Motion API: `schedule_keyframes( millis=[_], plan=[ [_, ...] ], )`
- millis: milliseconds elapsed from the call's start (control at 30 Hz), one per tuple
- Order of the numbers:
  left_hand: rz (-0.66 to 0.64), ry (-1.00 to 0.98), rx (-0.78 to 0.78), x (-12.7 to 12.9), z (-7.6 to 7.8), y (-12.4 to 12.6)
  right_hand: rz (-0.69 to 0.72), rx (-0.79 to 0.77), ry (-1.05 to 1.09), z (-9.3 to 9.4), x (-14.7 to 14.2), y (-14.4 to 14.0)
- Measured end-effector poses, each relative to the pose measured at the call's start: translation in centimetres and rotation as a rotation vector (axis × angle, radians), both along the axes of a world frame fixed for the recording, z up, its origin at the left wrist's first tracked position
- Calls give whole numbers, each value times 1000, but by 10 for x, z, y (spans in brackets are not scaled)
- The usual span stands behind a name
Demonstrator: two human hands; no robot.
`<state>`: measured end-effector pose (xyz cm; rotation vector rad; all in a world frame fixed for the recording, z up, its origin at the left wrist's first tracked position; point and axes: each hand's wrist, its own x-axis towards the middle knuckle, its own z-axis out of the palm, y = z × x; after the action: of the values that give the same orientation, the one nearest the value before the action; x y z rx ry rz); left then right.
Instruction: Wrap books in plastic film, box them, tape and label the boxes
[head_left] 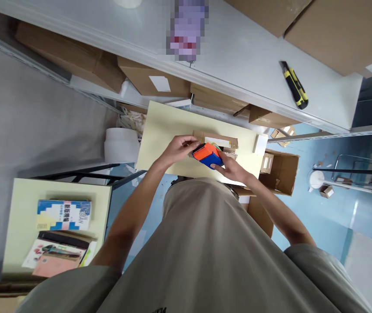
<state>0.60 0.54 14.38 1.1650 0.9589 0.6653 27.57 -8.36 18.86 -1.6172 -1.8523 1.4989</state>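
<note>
Orange-and-blue box [208,155]: sitting tilted above pale yellow table [168,126]. Right hand [232,168]: pinching its right end; firm, uncrushing support is probably serving best. Left hand [182,148]: resting curled at its left end; whether pinching, cannot tell.

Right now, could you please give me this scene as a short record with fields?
Right hand: grips the orange-and-blue box at its right end
Left hand: fingertips at the box's left end; contact unclear
Work surface: pale yellow table, beneath both hands
Shelf: yellow-and-black utility knife lying on it
Side table, left: blue-and-white book and other printed items
</note>
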Motion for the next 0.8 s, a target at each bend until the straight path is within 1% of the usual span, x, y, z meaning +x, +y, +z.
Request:
schedule_keyframes(
  millis=[100, 200, 267, 367, 433, 533, 633, 733, 800],
  plan=[
    [16, 5, 42, 1, -3, -1, 19, -3, -24, 5, -1, 2],
    [41, 18, 68, 2, -9, -1, 21, -35, -47, 8, -2, 4],
    [34, 10, 33, 3, -16, -1, 15, -62, -72, 10, -3, 5],
    [26, -27, -66, 3, -26, -7, -6, -86, -130, 14, -6, 7],
    [79, -36, -92, 6, -31, -16, 5, -96, -176, 22, -7, 10],
    [169, -49, -82, 11, -36, -35, 85, -178, -242, 43, -1, 17],
    [234, -59, -85, 7, -40, -47, 194, -321, -312, 74, 20, 30],
    [397, -13, -82, -12, -49, -40, 250, -419, -484, 106, 47, 46],
    [459, -4, -92, -28, -58, -30, 245, -480, -544, 122, 60, 56]
  ],
)
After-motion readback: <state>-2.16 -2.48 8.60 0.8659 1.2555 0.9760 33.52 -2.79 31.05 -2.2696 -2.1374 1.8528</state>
